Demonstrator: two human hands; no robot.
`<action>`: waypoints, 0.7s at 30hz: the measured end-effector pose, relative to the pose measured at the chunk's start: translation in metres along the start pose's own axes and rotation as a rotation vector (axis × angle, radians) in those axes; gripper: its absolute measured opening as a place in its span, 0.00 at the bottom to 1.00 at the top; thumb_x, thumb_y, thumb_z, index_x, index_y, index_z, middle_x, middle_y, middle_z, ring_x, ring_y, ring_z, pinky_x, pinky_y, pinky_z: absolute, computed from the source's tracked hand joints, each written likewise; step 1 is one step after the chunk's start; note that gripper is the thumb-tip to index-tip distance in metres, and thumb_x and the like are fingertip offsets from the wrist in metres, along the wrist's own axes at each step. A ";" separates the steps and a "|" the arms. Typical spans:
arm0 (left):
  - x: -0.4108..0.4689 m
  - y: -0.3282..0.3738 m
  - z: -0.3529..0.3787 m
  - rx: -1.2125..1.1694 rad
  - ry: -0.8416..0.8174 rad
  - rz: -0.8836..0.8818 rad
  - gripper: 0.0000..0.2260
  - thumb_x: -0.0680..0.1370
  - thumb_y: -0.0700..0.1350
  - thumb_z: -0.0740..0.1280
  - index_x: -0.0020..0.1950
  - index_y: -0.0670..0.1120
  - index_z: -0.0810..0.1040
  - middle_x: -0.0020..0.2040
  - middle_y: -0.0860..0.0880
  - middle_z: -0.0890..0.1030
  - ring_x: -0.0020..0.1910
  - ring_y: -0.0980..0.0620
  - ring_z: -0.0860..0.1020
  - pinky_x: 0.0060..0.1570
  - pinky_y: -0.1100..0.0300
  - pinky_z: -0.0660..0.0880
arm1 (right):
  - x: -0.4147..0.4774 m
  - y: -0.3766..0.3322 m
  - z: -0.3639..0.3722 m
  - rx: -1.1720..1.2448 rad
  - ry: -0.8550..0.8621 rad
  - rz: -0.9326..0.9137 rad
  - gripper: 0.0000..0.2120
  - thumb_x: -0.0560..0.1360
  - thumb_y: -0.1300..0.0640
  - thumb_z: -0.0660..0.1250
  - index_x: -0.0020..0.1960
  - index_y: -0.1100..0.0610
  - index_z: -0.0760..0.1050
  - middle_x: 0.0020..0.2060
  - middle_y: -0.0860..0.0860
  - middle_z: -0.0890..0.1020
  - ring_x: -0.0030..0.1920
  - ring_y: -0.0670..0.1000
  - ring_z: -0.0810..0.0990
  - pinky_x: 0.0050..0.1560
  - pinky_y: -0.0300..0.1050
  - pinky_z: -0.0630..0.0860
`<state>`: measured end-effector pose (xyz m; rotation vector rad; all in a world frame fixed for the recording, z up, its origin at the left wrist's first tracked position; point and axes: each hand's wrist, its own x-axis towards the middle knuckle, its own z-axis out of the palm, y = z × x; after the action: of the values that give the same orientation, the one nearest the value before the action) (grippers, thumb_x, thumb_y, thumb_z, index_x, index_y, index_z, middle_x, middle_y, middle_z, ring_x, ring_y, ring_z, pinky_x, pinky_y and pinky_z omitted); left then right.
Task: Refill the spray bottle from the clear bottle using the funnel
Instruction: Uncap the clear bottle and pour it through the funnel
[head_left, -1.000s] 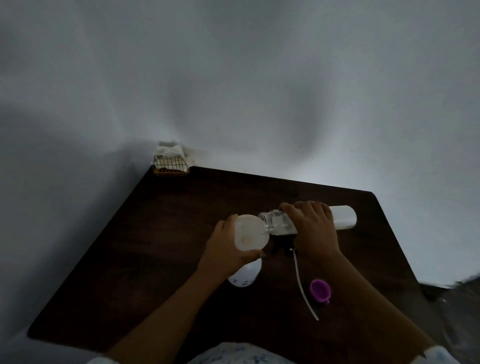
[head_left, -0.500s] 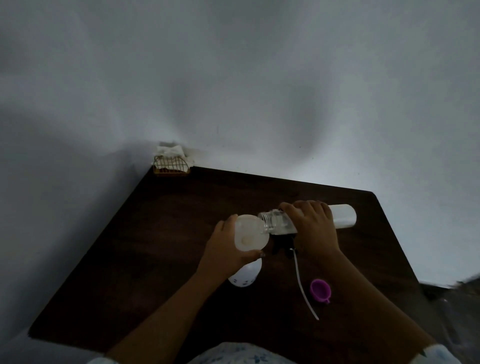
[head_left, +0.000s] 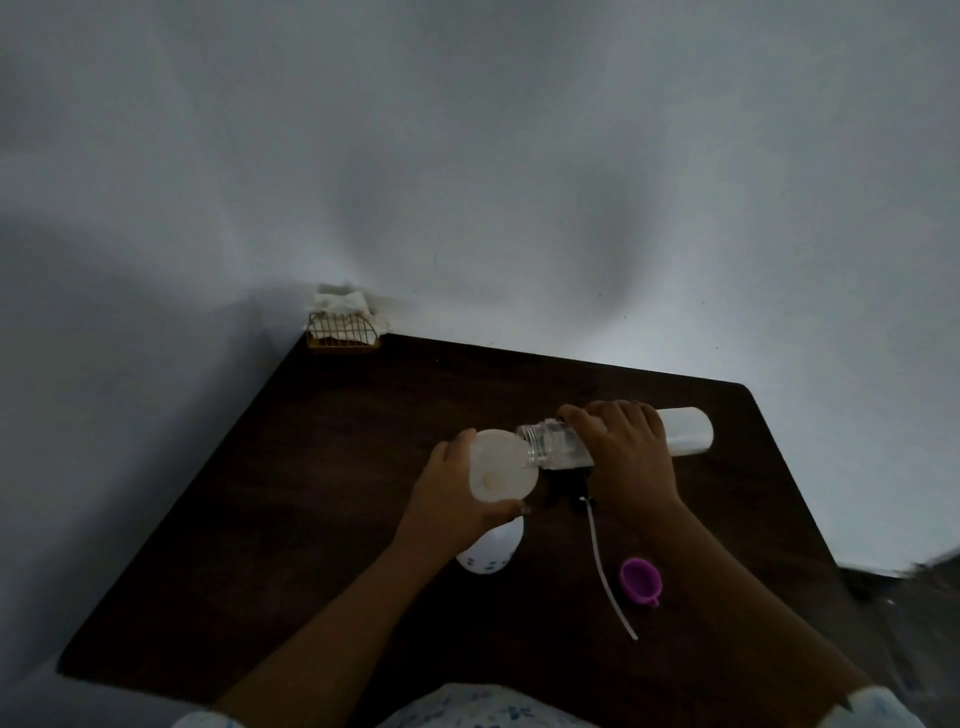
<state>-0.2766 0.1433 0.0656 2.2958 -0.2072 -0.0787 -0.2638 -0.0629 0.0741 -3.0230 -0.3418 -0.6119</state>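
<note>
My left hand (head_left: 451, 506) grips a pale funnel (head_left: 500, 465) that sits in the mouth of the white spray bottle (head_left: 491, 552), which stands on the dark table (head_left: 322, 467). My right hand (head_left: 626, 457) holds the clear bottle (head_left: 550, 442) tipped sideways, its open mouth resting over the funnel's rim. The bottle's far end looks white. The black spray head with its long white tube (head_left: 605, 564) lies on the table between my arms, partly hidden by my right hand.
A purple cap (head_left: 641, 579) lies on the table near my right forearm. A small gold wire basket with white cloth (head_left: 343, 325) stands at the far left corner against the wall. The table's edges run close on the left and right.
</note>
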 end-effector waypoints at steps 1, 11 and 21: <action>0.000 0.000 0.000 0.000 0.004 0.002 0.41 0.63 0.55 0.76 0.70 0.49 0.59 0.66 0.48 0.66 0.62 0.51 0.68 0.53 0.62 0.64 | 0.000 0.000 0.000 0.003 -0.006 0.002 0.38 0.51 0.58 0.80 0.60 0.51 0.73 0.51 0.56 0.80 0.52 0.60 0.77 0.55 0.59 0.71; 0.000 -0.001 0.001 -0.007 0.013 0.014 0.42 0.63 0.55 0.76 0.70 0.49 0.59 0.65 0.49 0.66 0.61 0.52 0.68 0.52 0.63 0.65 | 0.000 0.001 -0.001 0.004 -0.001 -0.010 0.38 0.52 0.59 0.80 0.60 0.50 0.72 0.51 0.55 0.79 0.52 0.60 0.77 0.55 0.59 0.71; 0.004 -0.006 0.004 -0.015 0.015 0.020 0.41 0.62 0.57 0.76 0.69 0.51 0.60 0.64 0.50 0.67 0.59 0.54 0.68 0.51 0.62 0.65 | 0.001 0.000 -0.002 0.017 0.005 -0.010 0.38 0.52 0.59 0.80 0.60 0.50 0.71 0.51 0.56 0.79 0.52 0.61 0.77 0.55 0.61 0.71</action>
<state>-0.2721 0.1441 0.0586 2.2780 -0.2215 -0.0528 -0.2632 -0.0630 0.0760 -3.0050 -0.3605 -0.6142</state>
